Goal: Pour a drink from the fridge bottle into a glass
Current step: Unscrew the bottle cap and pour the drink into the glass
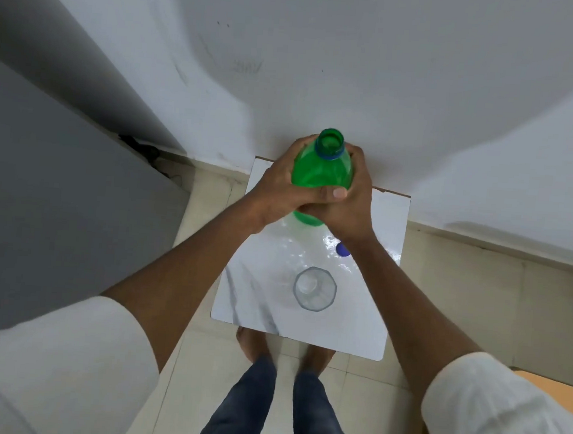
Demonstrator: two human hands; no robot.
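A green plastic bottle (322, 172) stands upright at the far side of a small white table (256, 296), its mouth uncapped with a blue neck ring. My left hand (280, 182) wraps its left side and my right hand (350, 201) wraps its right side, fingers overlapping in front. A clear faceted glass (314, 288) stands upright near the table's middle, closer to me than the bottle; it looks empty. The blue cap (343, 249) lies on the table just under my right wrist, partly hidden.
The table stands against a white wall (356, 69). A grey fridge side (61, 167) rises at the left. Tiled floor (459, 296) surrounds the table, with my legs and bare feet (316, 354) at its near edge. An orange-brown surface (564, 392) shows at the lower right.
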